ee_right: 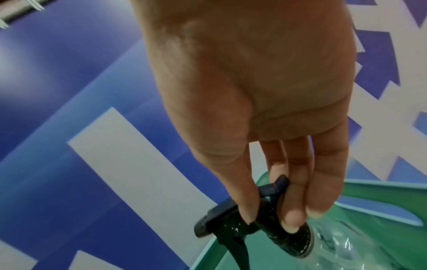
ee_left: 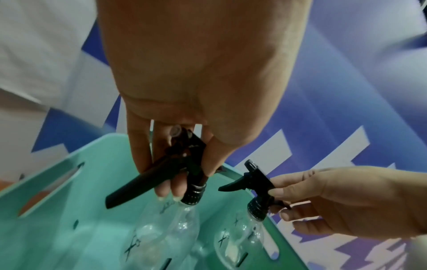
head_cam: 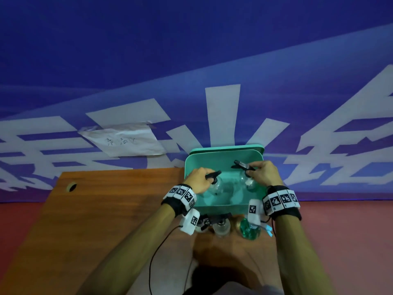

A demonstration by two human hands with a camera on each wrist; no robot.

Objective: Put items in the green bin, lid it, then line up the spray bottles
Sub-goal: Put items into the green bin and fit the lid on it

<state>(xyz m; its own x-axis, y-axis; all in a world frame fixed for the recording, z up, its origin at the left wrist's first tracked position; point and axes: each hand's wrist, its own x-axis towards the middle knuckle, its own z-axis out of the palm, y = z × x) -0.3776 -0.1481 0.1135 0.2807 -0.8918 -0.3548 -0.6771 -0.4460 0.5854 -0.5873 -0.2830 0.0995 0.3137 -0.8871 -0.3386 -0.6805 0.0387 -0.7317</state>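
Two clear spray bottles (black trigger heads) w/ both hands gripping them, inside green bin.

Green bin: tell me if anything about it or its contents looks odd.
Nothing is spilled or broken. The green bin is open, with its lid propped behind it. Each hand holds a clear spray bottle by its black head inside: left hand, right hand.

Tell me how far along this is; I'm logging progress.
Early. Nothing looks finished. In hand: left hand and right hand each hold a clear spray bottle by its black trigger head inside the green bin. Left: bottles on the table, the lid, the line-up.
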